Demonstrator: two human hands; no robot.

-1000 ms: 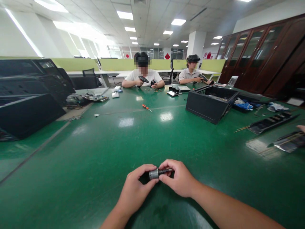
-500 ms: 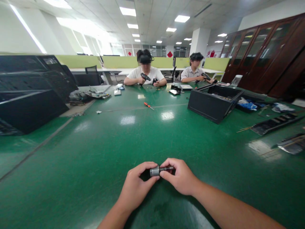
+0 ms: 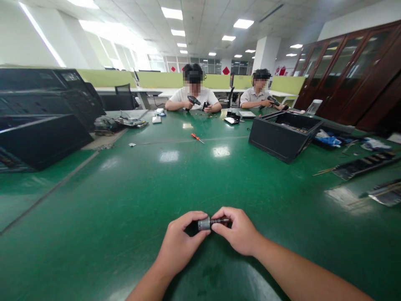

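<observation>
Just above the green table (image 3: pixel 150 184), near its front edge, a small metal cylinder with a thin ribbed shaft (image 3: pixel 204 224) lies level between my hands. The thumb and fingers of my left hand (image 3: pixel 180 238) pinch the wide grey end. My right hand (image 3: pixel 239 232) grips the shaft side close to the cylinder, and the shaft's tip points right. Part of the shaft is hidden by my right fingers.
An orange screwdriver (image 3: pixel 197 138) lies mid-table. A black computer case (image 3: pixel 278 138) stands at right, larger dark cases (image 3: pixel 46 142) at left. Across the table, two people (image 3: pixel 193 98) hold power drills. Metal strips (image 3: pixel 363 165) lie at far right.
The view has shifted slightly, so the background sits a little further right. My hands hold the metal part in nearly the same pose.
</observation>
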